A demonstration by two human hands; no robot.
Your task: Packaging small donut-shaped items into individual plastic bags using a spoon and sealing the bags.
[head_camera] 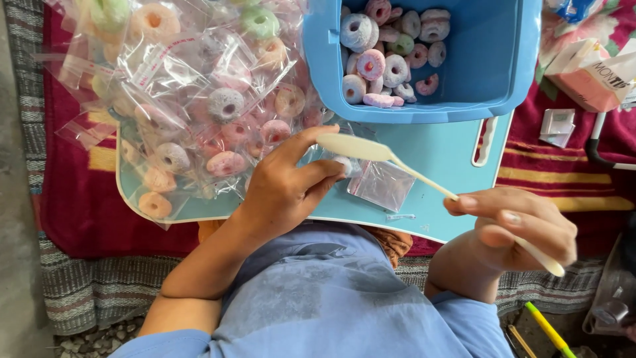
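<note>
The right hand [520, 225] pinches a cream spoon [391, 158] by its handle. The left hand [285, 189] grips a clear bag [381, 182], lying on the blue tray [440, 149] below the tub [493, 59]. Bagged rings [205, 99] crowd the tray's left edge; bare tray lies beside the bag.

So everything sits on a light blue tray-like tabletop [457, 149] with a cream rim, and that rests on a red striped blanket [79, 205] laid over a grey woven mat [93, 292]. Directly on the tabletop: a big heap of small clear bags with sugared ring candies [199, 99] covering the left half, a blue plastic tub [490, 73] at the far edge holding loose rings, and one flat empty clear bag [383, 184] near the middle. Off to the right, a pink tissue pack [589, 73] and a small white folded card [558, 126] lie on the blanket.
</note>
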